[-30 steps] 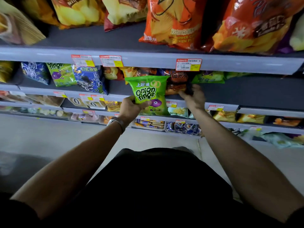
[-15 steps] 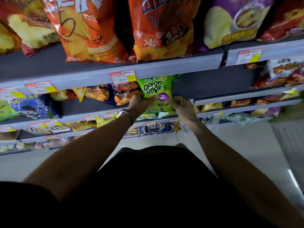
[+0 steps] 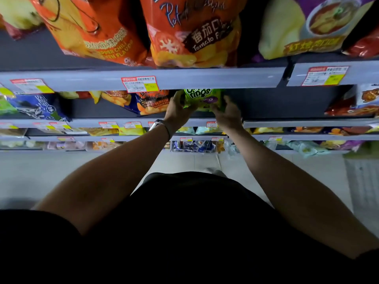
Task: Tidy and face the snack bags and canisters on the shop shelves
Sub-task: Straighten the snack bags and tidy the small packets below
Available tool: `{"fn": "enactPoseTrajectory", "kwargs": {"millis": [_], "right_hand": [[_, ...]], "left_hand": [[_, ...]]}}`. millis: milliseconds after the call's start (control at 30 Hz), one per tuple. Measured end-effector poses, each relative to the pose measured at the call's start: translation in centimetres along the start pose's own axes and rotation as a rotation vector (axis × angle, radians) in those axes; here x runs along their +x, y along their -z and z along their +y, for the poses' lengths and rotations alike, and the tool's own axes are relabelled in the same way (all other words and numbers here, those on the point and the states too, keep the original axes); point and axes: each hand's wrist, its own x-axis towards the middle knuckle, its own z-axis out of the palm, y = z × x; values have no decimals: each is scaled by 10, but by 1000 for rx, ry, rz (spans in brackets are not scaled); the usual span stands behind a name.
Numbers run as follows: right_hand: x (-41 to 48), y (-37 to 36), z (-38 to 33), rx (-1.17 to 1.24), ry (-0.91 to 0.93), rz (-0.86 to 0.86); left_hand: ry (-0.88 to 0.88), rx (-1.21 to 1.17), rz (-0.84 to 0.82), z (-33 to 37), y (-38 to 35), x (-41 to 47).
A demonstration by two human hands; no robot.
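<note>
"rings" on the green snack bag (image 3: 202, 97) under the top shelf (image 3: 205, 77) front edge, "Tomato" and "番茄" on an orange crisp bag (image 3: 194, 37) above, "PEPPER CHILI" on the second orange bag (image 3: 92, 33) leftward, price labels (image 3: 139, 84) too blurred to read

Loads of bare dark shelf (image 3: 276, 103) right of the green onion-rings bag (image 3: 202, 98), up to the red-and-white bags (image 3: 361, 103). Left's blocked by an orange-and-blue snack bag (image 3: 149, 101); grey shelf lip (image 3: 205, 78) hangs low overhead.

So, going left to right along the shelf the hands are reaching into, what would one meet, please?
Blue bag, orange snack bag, left hand, green onion rings bag, right hand, red and white bags.
</note>
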Motion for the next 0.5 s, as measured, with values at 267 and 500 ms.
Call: {"fn": "enactPoseTrajectory", "kwargs": {"millis": [267,500], "right_hand": [[0,-1,6,-96,-10,10],[-7,1,0,-130,-98,39]], "left_hand": [[66,16,-56,-24,-5,-8],[93,154,-23,11,29,-54]]}}
